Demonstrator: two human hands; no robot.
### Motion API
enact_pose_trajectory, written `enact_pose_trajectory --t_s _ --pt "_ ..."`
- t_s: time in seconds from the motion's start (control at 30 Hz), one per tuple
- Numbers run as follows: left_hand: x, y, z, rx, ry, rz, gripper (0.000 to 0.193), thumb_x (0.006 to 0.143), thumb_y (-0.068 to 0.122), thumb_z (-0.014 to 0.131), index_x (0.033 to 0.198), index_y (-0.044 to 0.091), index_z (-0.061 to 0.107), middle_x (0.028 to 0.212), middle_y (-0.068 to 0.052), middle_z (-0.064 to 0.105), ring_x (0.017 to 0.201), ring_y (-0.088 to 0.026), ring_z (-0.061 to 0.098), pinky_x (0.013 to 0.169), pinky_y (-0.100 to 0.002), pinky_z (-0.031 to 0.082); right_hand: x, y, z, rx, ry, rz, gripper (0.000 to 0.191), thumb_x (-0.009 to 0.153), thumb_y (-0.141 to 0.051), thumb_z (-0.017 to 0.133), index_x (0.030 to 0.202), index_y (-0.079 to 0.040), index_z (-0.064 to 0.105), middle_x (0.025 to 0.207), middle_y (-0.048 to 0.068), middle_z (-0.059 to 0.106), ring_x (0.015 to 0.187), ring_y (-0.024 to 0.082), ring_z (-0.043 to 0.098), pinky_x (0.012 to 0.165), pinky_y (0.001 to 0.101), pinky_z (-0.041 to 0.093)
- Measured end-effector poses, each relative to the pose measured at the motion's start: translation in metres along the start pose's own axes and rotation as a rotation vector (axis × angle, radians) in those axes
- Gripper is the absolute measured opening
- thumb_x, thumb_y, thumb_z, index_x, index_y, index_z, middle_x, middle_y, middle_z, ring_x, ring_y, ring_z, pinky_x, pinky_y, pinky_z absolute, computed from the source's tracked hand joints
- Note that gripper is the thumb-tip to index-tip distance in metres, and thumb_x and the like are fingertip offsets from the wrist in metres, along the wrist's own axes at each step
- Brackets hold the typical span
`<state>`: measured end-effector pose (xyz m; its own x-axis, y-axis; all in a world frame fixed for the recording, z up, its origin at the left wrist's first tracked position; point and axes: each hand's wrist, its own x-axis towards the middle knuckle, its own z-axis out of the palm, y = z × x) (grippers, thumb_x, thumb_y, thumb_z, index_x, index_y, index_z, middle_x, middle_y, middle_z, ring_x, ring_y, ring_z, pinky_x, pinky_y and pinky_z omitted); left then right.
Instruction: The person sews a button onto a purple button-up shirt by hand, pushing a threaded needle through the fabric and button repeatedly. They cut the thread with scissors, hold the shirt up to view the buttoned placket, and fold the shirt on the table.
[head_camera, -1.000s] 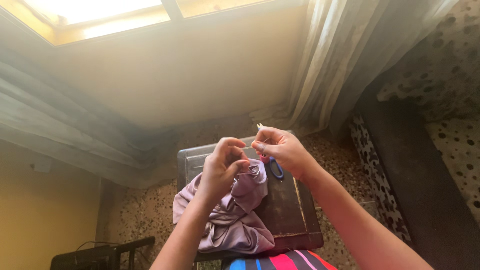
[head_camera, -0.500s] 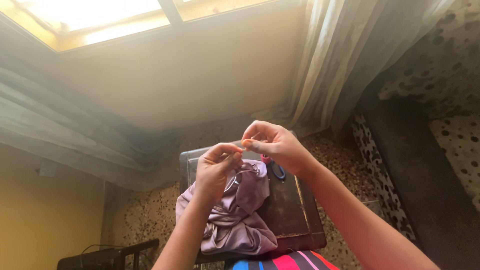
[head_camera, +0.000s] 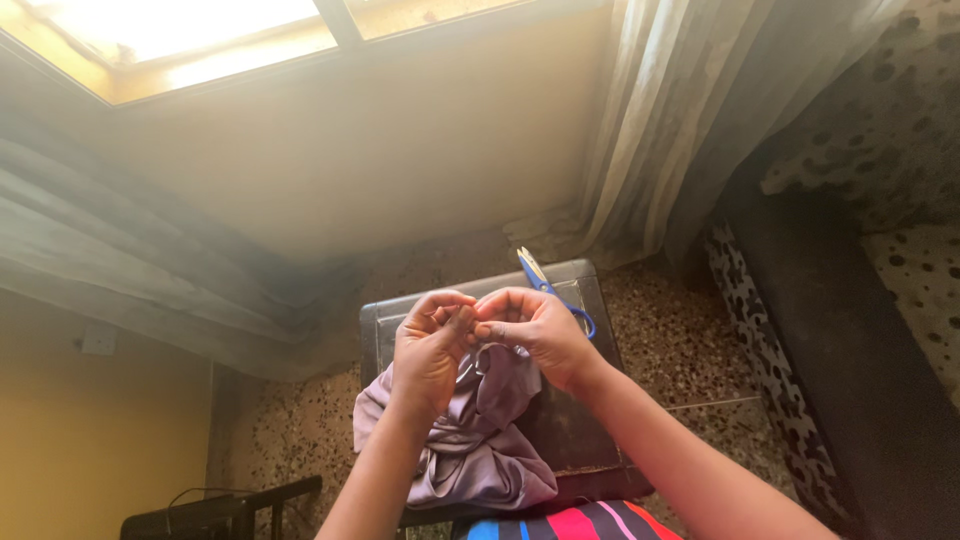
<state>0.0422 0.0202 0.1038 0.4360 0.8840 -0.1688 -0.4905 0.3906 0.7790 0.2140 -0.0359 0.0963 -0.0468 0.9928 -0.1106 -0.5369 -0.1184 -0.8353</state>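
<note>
Lilac fabric (head_camera: 470, 440) pinched by left hand (head_camera: 430, 350), right hand (head_camera: 535, 325); scissors (head_camera: 550, 285) behind.

A bright window (head_camera: 200, 30) runs along the top, pouring hazy warm light onto the plain beige wall (head_camera: 400, 150) below it. Pale sheer curtains (head_camera: 680, 110) hang at the right, another fold (head_camera: 90, 260) sweeping across the left. The floor (head_camera: 680, 330) is speckled terrazzo (brownish, mottled). A dark sofa (head_camera: 850, 340) with spotted upholstery fills the right edge. A yellow wall (head_camera: 90, 440) stands lower left, a dark chair (head_camera: 220, 510) before it.
</note>
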Motion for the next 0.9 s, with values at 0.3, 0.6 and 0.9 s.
enact_pose_trajectory --t_s 0.3,0.6,0.9 --pt "-0.003 -0.006 -0.006 0.241 0.048 0.134 0.008 0.096 0.002 0.071 0.104 0.002 0.07 0.09 -0.001 0.068 0.078 -0.006 0.059 0.07 -0.022 0.048 -0.003 0.014 0.004 -0.014 0.043 0.015 0.013 0.095 -0.015 0.075 0.099 -0.005 0.067 0.093 -0.002 0.065 0.086 0.006 0.059 0.078 0.0232 0.048" --pt "-0.004 -0.007 -0.004 0.247 0.018 0.14 0.008 0.094 0.002 0.07 0.103 0.002 0.07 0.09 -0.003 0.07 0.078 -0.009 0.061 0.071 -0.025 0.05 -0.006 0.013 0.015 -0.061 0.086 0.008 0.019 0.087 -0.011 0.077 0.102 -0.006 0.066 0.096 0.0 0.068 0.09 0.007 0.064 0.082 0.0246 0.053" --pt "-0.002 -0.016 -0.007 0.433 0.075 0.236 0.006 0.098 0.003 0.067 0.104 0.003 0.068 0.087 0.0 0.067 0.079 -0.004 0.058 0.07 -0.02 0.046 -0.006 0.021 0.016 -0.193 0.175 -0.102 0.008 0.091 -0.006 0.074 0.095 -0.001 0.068 0.09 0.0 0.067 0.084 0.007 0.061 0.078 0.025 0.051"
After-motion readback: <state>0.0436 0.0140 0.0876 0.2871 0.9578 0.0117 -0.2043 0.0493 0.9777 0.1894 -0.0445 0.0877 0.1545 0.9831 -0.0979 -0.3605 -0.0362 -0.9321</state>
